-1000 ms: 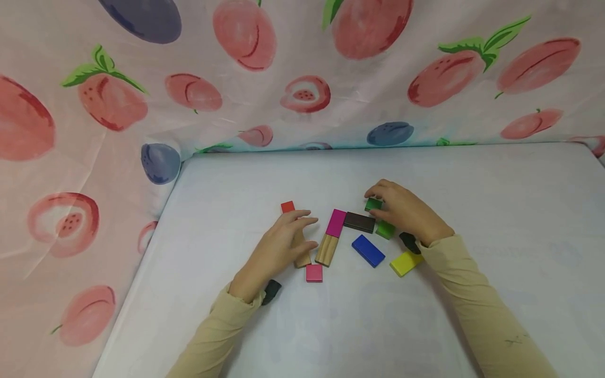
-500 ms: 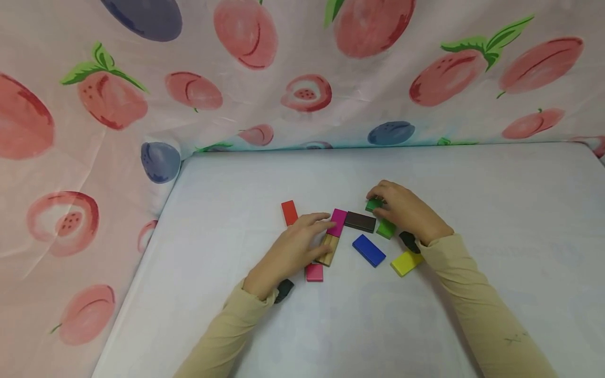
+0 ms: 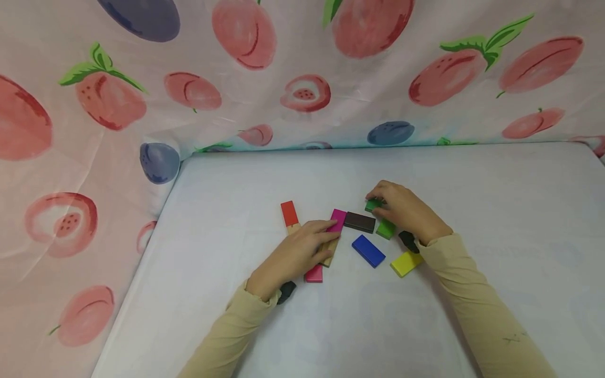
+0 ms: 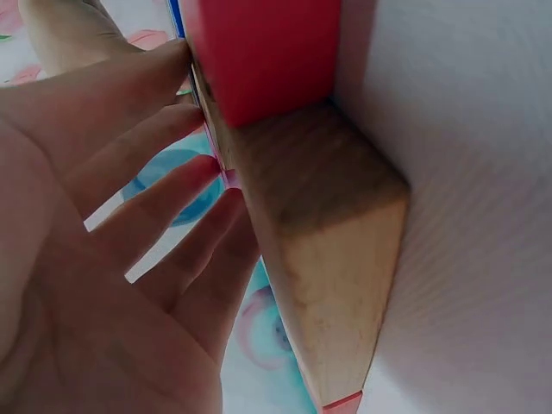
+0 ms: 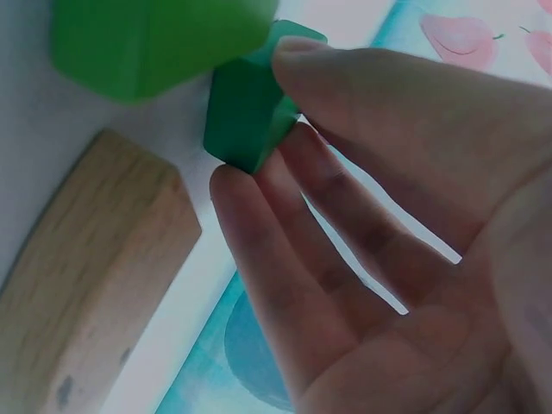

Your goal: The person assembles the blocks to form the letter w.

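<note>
My left hand lies over the blocks left of centre, its fingertips on a magenta block and its thumb by a bare wooden block. In the left wrist view its fingers stretch out fairly straight, beyond a nearer wooden block that sits between a pinkish-red block and a red one. My right hand pinches a dark green block between thumb and fingers, at the back right. Beside it lie a light green block and a dark brown block.
A blue block and a yellow block lie in front of the brown one. The red block ends the left row; the pink block is at its near end. Fruit-patterned cloth rises behind the white tabletop.
My left hand has moved right, from the left wooden block to the magenta and right wooden blocks. The right hand stays almost in place on the dark green block.
</note>
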The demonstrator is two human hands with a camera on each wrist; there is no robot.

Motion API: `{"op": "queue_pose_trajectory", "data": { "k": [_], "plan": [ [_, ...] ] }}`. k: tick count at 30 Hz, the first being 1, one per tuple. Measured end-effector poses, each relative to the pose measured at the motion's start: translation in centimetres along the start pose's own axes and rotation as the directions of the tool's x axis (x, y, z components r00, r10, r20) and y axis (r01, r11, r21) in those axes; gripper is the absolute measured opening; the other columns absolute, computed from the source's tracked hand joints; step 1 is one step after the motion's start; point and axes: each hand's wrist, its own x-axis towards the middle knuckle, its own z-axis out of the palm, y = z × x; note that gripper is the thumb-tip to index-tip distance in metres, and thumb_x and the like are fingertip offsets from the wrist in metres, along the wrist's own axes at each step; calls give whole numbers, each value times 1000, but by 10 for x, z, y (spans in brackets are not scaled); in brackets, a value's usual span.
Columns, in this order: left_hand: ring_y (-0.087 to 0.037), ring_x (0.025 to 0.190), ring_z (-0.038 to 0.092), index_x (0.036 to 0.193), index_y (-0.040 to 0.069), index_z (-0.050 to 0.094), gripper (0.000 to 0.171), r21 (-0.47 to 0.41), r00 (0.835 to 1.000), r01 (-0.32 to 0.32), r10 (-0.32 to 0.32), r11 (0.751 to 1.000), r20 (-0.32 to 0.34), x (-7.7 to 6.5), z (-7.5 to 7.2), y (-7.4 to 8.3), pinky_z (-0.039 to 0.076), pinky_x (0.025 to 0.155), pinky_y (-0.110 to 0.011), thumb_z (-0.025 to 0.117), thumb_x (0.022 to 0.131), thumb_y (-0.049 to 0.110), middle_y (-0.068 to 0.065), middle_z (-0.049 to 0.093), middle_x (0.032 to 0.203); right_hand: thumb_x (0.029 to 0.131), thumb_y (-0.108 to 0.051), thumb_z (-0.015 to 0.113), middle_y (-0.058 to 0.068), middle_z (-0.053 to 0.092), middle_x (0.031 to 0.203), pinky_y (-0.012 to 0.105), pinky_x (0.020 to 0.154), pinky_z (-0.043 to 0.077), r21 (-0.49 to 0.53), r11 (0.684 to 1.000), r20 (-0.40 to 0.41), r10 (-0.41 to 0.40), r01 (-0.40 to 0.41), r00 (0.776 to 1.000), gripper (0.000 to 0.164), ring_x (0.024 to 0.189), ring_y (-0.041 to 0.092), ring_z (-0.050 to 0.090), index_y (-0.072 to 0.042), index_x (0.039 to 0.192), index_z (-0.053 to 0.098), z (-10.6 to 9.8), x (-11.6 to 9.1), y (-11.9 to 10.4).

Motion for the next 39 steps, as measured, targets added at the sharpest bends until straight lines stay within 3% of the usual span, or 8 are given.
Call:
{"op": "queue_pose_trajectory", "data": {
  "k": [11, 19, 26, 39],
  "plan": [
    [-22, 141, 43, 141, 13, 56, 50, 18, 1000, -4, 3, 1000, 9, -1, 0, -1, 42, 112, -36, 69, 95, 24, -7, 47, 152, 90, 0, 69, 19, 63, 120, 51, 99, 52, 9, 1000, 3, 22, -22, 1000, 31, 111, 34, 60, 4, 121, 67, -1, 0, -1],
    [-23, 141, 42, 141, 12, 56, 48, -16, 1000, 12, -12, 1000, 0, -2, 0, 0, 41, 112, -35, 67, 96, 23, -7, 45, 153, 90, 0, 69, 18, 63, 119, 50, 98, 52, 15, 1000, 8, 21, -21, 1000, 31, 110, 34, 60, 4, 121, 67, 0, 2, -1],
    [-24, 142, 41, 142, 10, 55, 47, -52, 1000, 10, -10, 999, 9, -2, 2, -1, 41, 112, -35, 65, 97, 20, -8, 41, 156, 91, -1, 69, 18, 63, 117, 49, 96, 53, 17, 1000, 5, -4, 4, 1000, 30, 108, 32, 61, 4, 120, 67, 2, 5, -2],
    [-25, 141, 44, 140, 8, 57, 45, -33, 1000, -18, 18, 999, -9, -2, 2, 1, 42, 111, -34, 65, 97, 18, -9, 42, 155, 90, 1, 69, 18, 64, 118, 47, 96, 53, 14, 999, 12, -43, 43, 999, 29, 108, 33, 62, 4, 119, 68, 4, 15, -12]
  ]
}}
